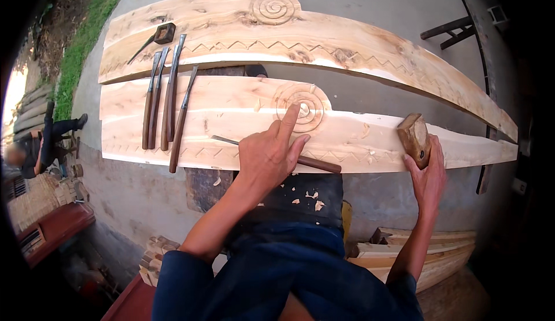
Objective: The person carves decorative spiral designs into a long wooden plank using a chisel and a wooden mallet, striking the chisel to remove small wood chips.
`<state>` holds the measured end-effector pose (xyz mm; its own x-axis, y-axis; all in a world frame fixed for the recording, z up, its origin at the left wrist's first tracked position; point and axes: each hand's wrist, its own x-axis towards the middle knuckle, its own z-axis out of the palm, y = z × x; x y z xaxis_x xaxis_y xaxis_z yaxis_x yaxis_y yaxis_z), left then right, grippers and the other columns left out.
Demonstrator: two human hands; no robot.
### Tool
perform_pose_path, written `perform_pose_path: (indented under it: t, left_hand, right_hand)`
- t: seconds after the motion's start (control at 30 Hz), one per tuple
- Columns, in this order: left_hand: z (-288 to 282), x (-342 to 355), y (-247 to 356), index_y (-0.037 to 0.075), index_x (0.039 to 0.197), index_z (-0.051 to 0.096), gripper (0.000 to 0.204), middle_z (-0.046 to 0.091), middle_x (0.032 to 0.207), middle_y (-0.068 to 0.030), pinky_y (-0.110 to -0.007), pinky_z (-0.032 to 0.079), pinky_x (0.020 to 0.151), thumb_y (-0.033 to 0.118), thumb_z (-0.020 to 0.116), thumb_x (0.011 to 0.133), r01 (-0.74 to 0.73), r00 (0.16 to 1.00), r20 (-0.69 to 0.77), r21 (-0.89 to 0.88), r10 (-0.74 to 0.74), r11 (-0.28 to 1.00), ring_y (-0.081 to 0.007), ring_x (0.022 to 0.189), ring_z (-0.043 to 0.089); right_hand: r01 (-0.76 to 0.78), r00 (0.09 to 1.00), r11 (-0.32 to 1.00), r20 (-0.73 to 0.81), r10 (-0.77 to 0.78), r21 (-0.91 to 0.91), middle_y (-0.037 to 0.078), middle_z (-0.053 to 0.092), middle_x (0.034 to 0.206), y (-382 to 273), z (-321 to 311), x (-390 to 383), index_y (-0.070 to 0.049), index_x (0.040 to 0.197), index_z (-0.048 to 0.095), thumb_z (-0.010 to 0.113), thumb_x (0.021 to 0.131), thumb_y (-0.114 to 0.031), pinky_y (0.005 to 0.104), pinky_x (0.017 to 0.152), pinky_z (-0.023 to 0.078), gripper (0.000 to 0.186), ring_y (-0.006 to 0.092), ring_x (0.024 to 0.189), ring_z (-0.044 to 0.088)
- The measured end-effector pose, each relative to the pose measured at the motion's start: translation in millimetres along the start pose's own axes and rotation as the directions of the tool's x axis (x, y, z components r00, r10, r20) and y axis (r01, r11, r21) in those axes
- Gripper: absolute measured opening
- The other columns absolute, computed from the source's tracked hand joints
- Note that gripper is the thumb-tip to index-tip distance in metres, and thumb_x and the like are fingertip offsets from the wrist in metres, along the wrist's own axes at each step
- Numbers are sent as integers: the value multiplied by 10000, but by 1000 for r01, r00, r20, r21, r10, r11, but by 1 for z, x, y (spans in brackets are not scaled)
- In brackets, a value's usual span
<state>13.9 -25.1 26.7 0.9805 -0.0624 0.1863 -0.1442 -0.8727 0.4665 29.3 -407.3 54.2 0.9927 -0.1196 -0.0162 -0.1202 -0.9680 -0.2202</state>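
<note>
My left hand (pixel 267 153) is over the nearer pale board (pixel 219 98), its index finger stretched out to the centre of a carved spiral (pixel 310 118) and its thumb spread. A gouge with a brown wooden handle (pixel 319 164) lies across the board, its middle hidden beneath that hand; I see no grip on it. Toward the board's narrowing right end, my right hand (pixel 429 173) is closed round the lower end of a worn wooden block (pixel 414 139), which stands on the board. Shallow zigzag lines (pixel 370 157) run along the near edge, with shavings about.
Several wood-handled chisels (pixel 167 98) lie at the board's left end. Behind is a second carved board (pixel 347 37), bearing a dark square-headed tool (pixel 165 33). Shavings (pixel 318 205) dot the dark cloth before me. Timber (pixel 422 251) is stacked at lower right; another person (pixel 43 144) sits far left.
</note>
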Motion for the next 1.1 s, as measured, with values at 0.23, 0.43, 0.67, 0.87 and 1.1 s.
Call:
perform_pose_path:
  t: [0.23,0.43,0.67,0.87,1.1]
  left_hand:
    - [-6,9,9,154,1279,815,350,736,831,-72,-430,521,555,336,856,983,46,981,193,-59,-34,997,-311,622,697]
    - [-39,-24,-5,101,841,795,206,666,715,-78,-420,501,568,253,890,943,103,992,80,-38,-100,994,-300,610,662]
    - [-25,-39,-53,100,1099,783,254,708,846,-90,-403,505,608,350,777,1059,325,915,-277,75,-294,943,-311,703,691]
    - [-7,-29,-71,85,1138,791,373,615,793,-111,-454,476,627,405,602,1163,353,882,-378,135,-281,926,-333,695,622]
    - [-5,-32,-71,40,1120,796,467,620,783,-111,-448,449,605,412,525,1197,359,876,-380,105,-296,927,-319,678,607]
  right_hand:
    - [247,938,964,-228,-263,-97,230,643,1535,-26,4,-11,2,1506,615,830,950,-174,591,1266,426,622,484,1453,576]
    - [597,802,739,-233,-550,312,191,747,1343,-97,30,-1,14,1306,731,778,931,-87,638,1229,462,391,450,1327,681]
    - [637,752,698,-62,-656,327,152,624,1543,-192,76,43,-15,1489,650,850,904,-193,572,1284,424,643,356,1486,555]
    - [654,582,413,-73,-810,634,142,761,1279,-169,78,-6,-22,1278,779,876,877,-185,546,1198,533,444,338,1244,723]
    - [580,779,635,-119,-616,509,157,761,1287,-189,65,22,7,1295,769,883,865,-212,552,1144,565,496,383,1251,717]
